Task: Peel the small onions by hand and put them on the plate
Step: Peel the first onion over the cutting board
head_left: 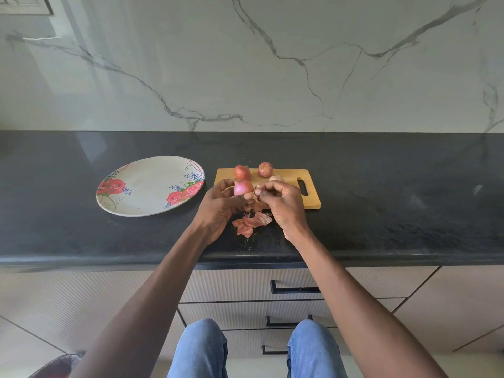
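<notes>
Up front, left hand (218,205) curled round a small, shiny pink peeled onion (243,187), held above the black stone table (381,203). Right hand (281,203) just beside it, fingers curled, pinching a scrap of skin. Below, a heap of papery pink peels (249,223). Behind, two unpeeled reddish onions (253,170) on a wooden cutting board (289,177). Off left, a rose-patterned white plate (147,186).

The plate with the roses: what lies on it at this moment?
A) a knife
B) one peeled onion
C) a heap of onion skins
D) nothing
D: the plate shows only its bare printed surface; the peeled onion is in the left hand, and the skins lie on the counter.
</notes>
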